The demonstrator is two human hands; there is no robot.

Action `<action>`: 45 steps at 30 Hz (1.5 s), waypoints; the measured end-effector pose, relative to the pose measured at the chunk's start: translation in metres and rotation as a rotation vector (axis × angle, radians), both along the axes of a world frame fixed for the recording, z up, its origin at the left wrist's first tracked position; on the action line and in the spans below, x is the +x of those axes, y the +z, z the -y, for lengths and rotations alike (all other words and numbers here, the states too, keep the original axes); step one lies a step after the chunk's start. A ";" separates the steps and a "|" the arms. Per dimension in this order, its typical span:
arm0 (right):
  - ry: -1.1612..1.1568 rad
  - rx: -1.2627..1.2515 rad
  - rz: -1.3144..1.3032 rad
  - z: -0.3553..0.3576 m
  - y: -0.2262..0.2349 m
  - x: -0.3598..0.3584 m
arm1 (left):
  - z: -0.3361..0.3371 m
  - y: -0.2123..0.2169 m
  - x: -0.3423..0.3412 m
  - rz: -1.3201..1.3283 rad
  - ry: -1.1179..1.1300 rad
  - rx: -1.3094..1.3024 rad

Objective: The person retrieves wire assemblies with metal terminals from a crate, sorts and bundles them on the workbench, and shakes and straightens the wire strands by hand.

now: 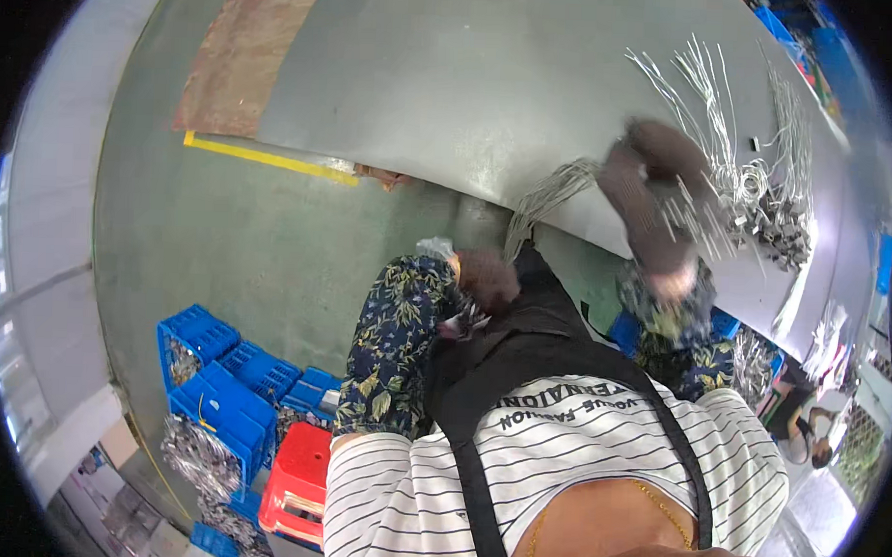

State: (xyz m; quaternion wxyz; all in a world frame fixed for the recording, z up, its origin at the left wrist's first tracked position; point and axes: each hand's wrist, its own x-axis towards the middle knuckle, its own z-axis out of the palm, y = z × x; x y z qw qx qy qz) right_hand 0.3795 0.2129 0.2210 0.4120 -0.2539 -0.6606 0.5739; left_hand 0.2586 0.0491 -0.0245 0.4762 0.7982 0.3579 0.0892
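My left hand, in a brown glove, is closed low over my lap beside the black apron. Small shiny pieces show just below it; what its fingers hold is hidden. A bundle of thin grey-white cables drapes over the table edge towards my lap, close to that hand. Over the table, my right hand, also brown-gloved, is smeared by motion, so its fingers cannot be read. Beside it some blurred cables show, and whether it grips them is unclear.
Coiled cables with dark connectors are heaped on the right of the grey table. A brown sheet covers its left end. Blue crates of metallic parts and a red stool stand at left. Another person is far right.
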 end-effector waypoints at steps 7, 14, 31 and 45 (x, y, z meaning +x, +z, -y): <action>-0.005 0.160 0.645 -0.088 -0.143 -0.120 | 0.057 -0.022 0.052 -0.530 0.863 -0.553; 0.191 -0.377 0.280 -0.092 -0.143 -0.133 | 0.070 -0.017 0.060 -0.407 1.015 -0.536; 0.283 -0.825 -0.100 0.019 -0.043 0.004 | 0.054 0.082 0.003 -0.064 1.257 -0.395; 0.388 -1.024 -0.110 -0.011 -0.100 0.020 | 0.031 0.132 0.044 0.075 0.930 -0.215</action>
